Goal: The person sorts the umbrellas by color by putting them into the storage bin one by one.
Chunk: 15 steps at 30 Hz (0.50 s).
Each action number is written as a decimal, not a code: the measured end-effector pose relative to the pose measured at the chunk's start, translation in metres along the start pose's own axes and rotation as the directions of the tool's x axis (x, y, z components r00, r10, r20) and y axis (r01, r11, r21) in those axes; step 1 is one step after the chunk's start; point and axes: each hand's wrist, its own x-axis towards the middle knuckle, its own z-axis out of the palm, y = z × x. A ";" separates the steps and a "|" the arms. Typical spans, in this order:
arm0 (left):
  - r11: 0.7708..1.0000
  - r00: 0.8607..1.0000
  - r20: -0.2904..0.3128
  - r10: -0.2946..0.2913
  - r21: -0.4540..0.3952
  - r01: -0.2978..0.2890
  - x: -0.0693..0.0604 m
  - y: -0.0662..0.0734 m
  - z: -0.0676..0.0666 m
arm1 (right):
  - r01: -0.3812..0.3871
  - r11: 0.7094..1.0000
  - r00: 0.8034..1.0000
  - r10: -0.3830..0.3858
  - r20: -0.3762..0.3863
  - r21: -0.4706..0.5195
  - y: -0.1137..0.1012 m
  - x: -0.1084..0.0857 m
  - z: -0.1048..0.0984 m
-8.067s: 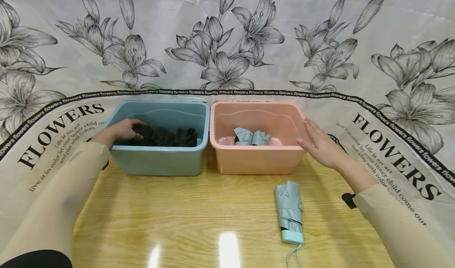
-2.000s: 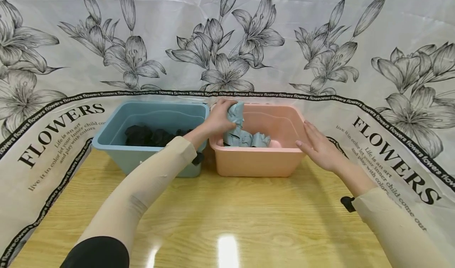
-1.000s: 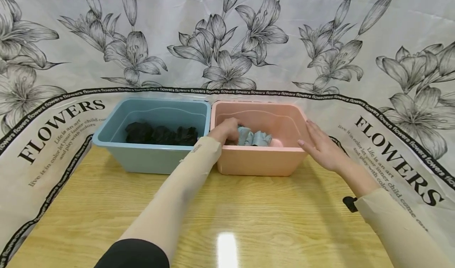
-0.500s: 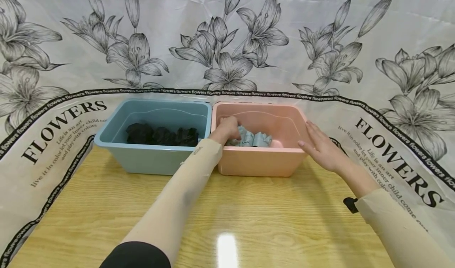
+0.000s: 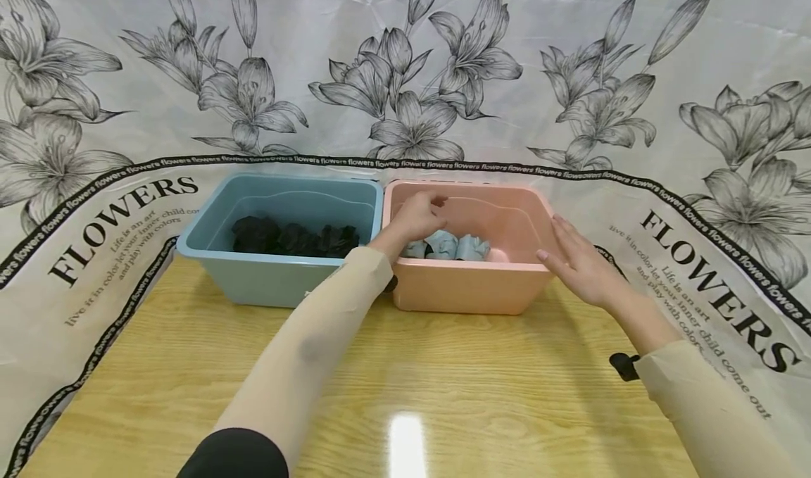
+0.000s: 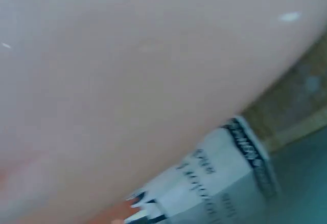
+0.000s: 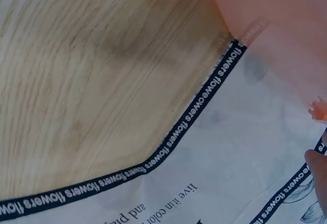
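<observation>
In the head view, my left hand (image 5: 418, 216) hovers over the left end of the pink bin (image 5: 465, 288), fingers loosely bent with nothing seen in them. Just below it, light-blue folded umbrellas (image 5: 441, 244) stand side by side in the bin; the leftmost is partly hidden by the hand and rim. My right hand (image 5: 584, 267) rests on the bin's right side with straight fingers. The right wrist view catches a bit of that hand (image 7: 318, 168) near the pink bin (image 7: 286, 24). The left wrist view is mostly a blurred pale surface.
A blue bin (image 5: 266, 281) stands close against the pink one on the left. Inside it are several black crumpled-fabric bundles (image 5: 294, 240). Both stand at the back of a wooden table (image 5: 469, 386), before a flower-print cloth (image 5: 545, 98).
Earlier, a light-blue umbrella lay on the table; then my left hand carried it over the pink bin and lowered it inside. Now that hand has let go and risen. The right hand stays put.
</observation>
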 end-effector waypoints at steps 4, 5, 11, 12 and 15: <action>0.994 0.995 -0.045 0.089 -0.067 -0.092 -0.013 0.012 -0.010 | -0.033 0.999 0.999 0.033 -0.023 0.002 -0.001 -0.002 -0.002; 0.991 0.992 -0.064 0.108 -0.067 -0.113 -0.019 0.016 -0.013 | -0.045 0.999 0.998 0.045 -0.038 0.009 -0.001 -0.003 -0.002; 0.974 0.954 -0.208 0.216 0.119 -0.194 -0.066 0.017 -0.037 | -0.063 0.992 0.975 0.085 -0.207 0.110 0.001 -0.012 0.003; 0.967 0.944 -0.236 0.230 0.166 -0.194 -0.075 0.014 -0.040 | -0.059 0.990 0.968 0.088 -0.237 0.126 0.002 -0.014 0.005; 0.939 0.901 -0.330 0.280 0.291 -0.185 -0.104 -0.003 -0.049 | -0.047 0.985 0.946 0.096 -0.309 0.164 0.004 -0.022 0.013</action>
